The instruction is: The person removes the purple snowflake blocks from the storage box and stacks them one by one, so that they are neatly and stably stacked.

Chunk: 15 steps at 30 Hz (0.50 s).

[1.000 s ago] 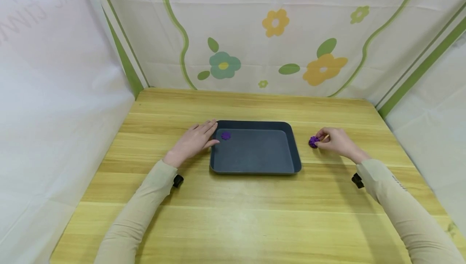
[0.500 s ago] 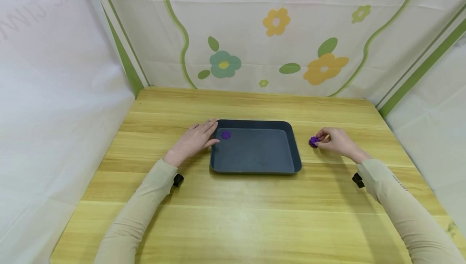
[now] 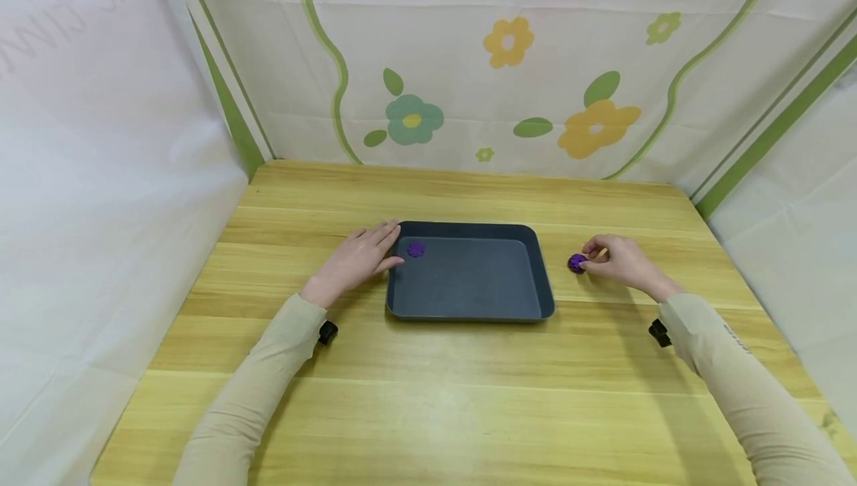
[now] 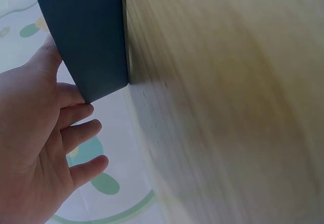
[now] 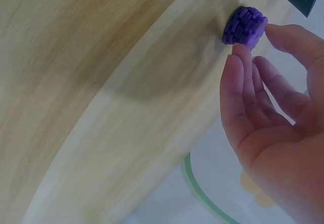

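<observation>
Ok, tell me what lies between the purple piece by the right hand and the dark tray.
Nothing: in the head view only a bare strip of wooden table separates the purple piece, pinched by the right hand, from the dark tray.

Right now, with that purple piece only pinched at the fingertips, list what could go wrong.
1. The right hand holds the purple studded piece by fingertips alone, on the wooden table; it may slip or roll.
2. Carried over, it must clear the dark tray wall or snag.
3. The left hand rests flat beside the tray; a nudge could shift it.
</observation>
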Each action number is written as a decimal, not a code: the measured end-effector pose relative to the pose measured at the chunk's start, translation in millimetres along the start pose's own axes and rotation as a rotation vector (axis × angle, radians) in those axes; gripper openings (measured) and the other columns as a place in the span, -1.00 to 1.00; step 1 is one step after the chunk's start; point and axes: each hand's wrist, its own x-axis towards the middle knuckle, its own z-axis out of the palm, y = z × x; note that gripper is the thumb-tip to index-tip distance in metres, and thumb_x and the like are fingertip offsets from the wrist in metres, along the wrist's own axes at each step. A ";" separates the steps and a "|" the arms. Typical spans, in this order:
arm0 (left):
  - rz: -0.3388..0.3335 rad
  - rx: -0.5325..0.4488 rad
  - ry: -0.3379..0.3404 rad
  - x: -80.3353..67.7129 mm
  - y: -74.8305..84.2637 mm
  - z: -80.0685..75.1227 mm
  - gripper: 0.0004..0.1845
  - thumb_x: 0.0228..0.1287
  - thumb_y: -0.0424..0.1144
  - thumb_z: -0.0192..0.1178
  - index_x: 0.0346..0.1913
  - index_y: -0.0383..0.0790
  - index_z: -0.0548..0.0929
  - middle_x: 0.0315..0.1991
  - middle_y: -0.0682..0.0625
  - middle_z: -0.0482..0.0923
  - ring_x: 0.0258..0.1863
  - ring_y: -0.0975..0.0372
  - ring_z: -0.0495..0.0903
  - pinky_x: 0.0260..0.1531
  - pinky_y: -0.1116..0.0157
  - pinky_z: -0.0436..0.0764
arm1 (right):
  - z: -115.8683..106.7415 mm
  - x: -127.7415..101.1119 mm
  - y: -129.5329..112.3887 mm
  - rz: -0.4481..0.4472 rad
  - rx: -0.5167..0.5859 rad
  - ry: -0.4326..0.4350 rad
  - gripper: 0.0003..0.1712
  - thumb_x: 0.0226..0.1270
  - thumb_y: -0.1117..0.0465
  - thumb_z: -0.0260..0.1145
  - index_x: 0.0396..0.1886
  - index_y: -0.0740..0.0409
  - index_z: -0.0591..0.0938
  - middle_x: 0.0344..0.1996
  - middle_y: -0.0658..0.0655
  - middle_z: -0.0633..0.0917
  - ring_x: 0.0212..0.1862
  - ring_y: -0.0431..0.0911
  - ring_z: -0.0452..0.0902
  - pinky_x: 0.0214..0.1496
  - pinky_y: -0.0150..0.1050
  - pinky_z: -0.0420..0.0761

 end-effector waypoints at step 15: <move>0.010 -0.011 0.029 -0.6 -1.2 2.1 -0.29 0.48 0.11 0.05 0.48 -0.29 0.30 0.50 -0.16 0.27 0.46 0.00 0.35 0.38 -0.01 0.44 | 4.6 1.4 -2.6 0.011 -0.048 -0.027 -0.50 0.16 0.07 0.53 -0.06 0.36 0.66 -0.20 0.30 0.72 -0.27 -0.02 0.65 -0.19 -0.05 0.68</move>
